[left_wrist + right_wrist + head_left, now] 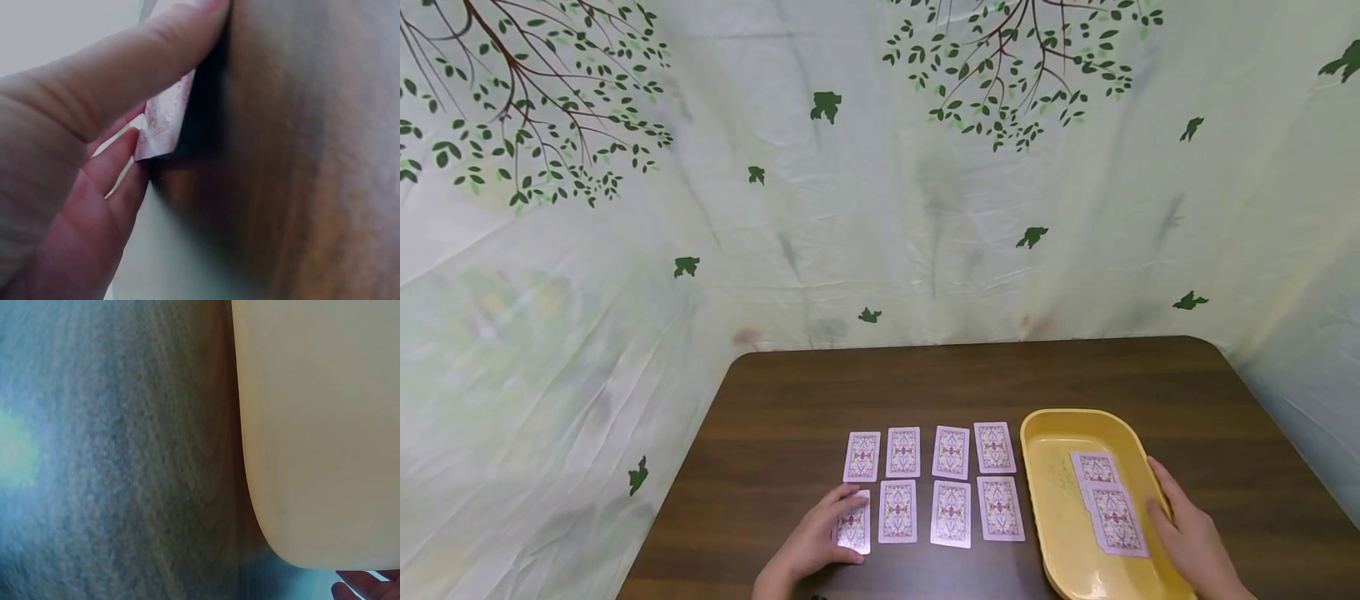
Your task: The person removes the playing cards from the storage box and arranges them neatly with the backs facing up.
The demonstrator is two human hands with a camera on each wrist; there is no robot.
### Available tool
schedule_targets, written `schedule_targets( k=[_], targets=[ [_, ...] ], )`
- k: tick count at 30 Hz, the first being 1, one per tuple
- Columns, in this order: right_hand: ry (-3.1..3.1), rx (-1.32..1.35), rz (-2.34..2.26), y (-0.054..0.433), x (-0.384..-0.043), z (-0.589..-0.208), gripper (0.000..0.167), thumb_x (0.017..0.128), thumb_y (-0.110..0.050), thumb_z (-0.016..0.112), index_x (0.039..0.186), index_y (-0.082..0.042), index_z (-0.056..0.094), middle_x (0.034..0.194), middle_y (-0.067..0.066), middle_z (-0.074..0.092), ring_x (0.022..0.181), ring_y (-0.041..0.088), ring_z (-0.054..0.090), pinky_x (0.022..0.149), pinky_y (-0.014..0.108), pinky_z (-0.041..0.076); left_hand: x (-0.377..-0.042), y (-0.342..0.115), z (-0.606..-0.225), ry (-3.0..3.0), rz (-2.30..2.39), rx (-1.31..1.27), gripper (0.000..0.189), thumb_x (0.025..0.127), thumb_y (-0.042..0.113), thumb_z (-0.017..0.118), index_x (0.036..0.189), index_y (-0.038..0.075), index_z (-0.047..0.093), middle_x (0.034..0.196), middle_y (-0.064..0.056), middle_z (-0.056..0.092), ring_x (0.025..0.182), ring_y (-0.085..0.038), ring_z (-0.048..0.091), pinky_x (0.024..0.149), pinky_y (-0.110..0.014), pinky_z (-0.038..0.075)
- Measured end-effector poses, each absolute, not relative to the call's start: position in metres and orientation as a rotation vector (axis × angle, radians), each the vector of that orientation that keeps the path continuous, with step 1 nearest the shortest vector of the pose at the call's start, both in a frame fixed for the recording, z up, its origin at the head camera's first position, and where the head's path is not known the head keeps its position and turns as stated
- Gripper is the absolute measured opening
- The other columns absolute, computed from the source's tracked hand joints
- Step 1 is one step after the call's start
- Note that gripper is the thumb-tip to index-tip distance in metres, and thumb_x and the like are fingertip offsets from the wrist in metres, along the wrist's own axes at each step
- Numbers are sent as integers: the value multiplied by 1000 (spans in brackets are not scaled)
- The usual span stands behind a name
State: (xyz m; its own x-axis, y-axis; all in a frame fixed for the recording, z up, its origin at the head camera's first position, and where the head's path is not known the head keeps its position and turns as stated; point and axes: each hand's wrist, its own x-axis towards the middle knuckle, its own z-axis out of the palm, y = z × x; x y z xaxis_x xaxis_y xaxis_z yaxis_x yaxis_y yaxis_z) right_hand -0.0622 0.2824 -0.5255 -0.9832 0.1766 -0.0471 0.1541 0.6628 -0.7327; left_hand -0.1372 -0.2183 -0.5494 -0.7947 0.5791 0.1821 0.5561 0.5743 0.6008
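Note:
My left hand holds a face-down playing card at the front left of the laid-out cards, thumb at its near end and fingers at its far end. In the left wrist view the card shows between the thumb and the fingers, near the wooden surface. My right hand grips the right rim of a yellow tray, thumb over the inner side. Two overlapping face-down cards lie inside the tray. Only some fingertips of the right hand show below the tray's wall in the right wrist view.
Several more face-down cards lie in two rows on the dark wooden table, left of the tray. A pale cloth printed with branches and leaves hangs behind the table and along its sides.

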Motion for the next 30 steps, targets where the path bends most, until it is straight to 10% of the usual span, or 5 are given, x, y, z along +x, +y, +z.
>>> schedule_targets(
  k=[30],
  targets=[
    [-2818,-253,1177,283,-62,-528,54,99,-23,37,147,-9,17,117,37,47,74,30,57,54,35,44,-146,-222,-552,2743,1027,981,57,64,25,82,115,9,63,126,-10,51,112,-30,49,91,-35,40]
  ],
)
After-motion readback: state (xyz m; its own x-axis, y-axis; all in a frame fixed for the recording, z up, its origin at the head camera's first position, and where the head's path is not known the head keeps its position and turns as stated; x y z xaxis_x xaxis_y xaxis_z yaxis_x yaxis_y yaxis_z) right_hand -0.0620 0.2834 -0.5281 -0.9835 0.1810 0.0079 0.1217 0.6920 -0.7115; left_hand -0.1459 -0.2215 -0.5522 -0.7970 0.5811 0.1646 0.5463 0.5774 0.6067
